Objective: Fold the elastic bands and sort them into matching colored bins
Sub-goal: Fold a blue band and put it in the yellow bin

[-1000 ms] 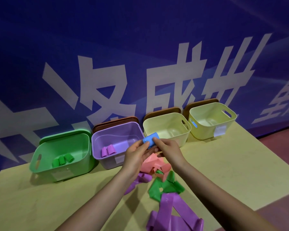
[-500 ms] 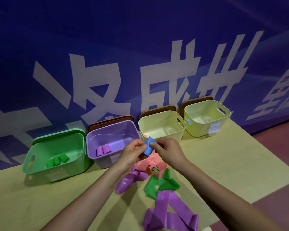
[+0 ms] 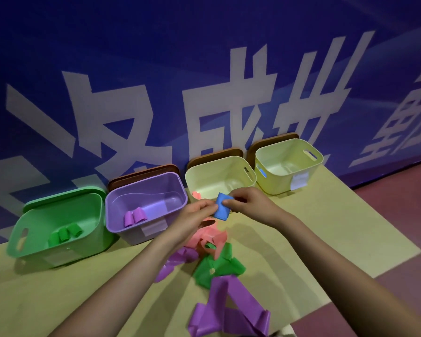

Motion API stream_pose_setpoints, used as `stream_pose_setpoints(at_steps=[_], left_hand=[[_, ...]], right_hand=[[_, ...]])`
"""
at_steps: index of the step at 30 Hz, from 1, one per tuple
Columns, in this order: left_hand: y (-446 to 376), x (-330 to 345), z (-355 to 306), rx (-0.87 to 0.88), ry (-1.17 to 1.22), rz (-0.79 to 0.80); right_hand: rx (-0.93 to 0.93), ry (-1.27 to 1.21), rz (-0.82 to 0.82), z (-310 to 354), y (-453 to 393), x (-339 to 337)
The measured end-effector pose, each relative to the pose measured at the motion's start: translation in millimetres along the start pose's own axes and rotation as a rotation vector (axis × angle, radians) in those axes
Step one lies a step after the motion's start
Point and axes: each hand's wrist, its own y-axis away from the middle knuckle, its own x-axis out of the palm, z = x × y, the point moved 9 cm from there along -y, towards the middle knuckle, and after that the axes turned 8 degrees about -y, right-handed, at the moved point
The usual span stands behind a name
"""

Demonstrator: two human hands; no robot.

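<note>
On a yellow table (image 3: 314, 239) against a blue banner, the green bin (image 3: 34, 249) holds green rolls and the purple bin (image 3: 122, 200) purple ones. Above the loose pile, left hand (image 3: 192, 220) and right hand (image 3: 250, 203) pinch a folded blue band (image 3: 221, 209) between them.

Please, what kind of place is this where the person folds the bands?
Probably a staged sorting station in a hall or event space, not a home. A large blue banner with big white characters stands behind a plain table. On the table is a row of bins, such as the green bin and purple bin.
</note>
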Motion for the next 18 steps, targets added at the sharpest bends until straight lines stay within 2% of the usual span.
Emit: stream_pose_setpoints(at_steps=[3, 7, 12, 15, 18], left_hand=[[-13, 17, -9, 0.028, 0.057, -0.035], [-37, 47, -15, 0.016, 0.226, -0.134], [-65, 85, -17, -0.002, 0.239, -0.181], [-83, 97, -19, -0.008, 0.198, -0.254], [-104, 115, -28, 0.031, 0.191, -0.229]], right_hand=[[0.076, -0.184, -0.023, -14, -1, -20], [0.133, -0.501, -0.187, -40, 2, -51], [0.169, -0.515, -0.232, -74, 1, -86], [0.165, -0.480, -0.203, -87, -5, -110], [0.165, -0.418, -0.170, -96, -12, -133]])
